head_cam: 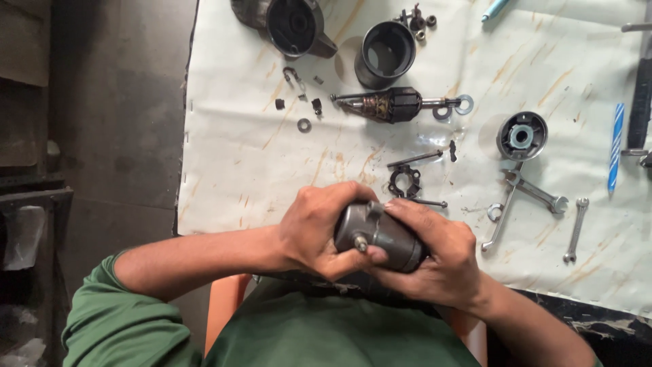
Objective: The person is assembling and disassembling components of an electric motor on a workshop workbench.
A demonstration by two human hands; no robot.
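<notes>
Both hands clasp a dark metal cylinder [380, 238] above the person's lap: the left hand [316, 228] wraps one end, the right hand [435, 255] cradles the other. Beyond, an armature [390, 104], spanners [536, 194] and housings [385, 53] lie on the white sheet [238, 149].

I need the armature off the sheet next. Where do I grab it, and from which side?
Take the armature by its thick dark middle, fingers coming from above across its width. It lies flat, and its thin shaft ends look poor for gripping; the right end sits at a washer.

Dark concrete floor [115, 136] left; stained white sheet [258, 156] covering work surface; dim shelving [27, 197] at edge.
</notes>
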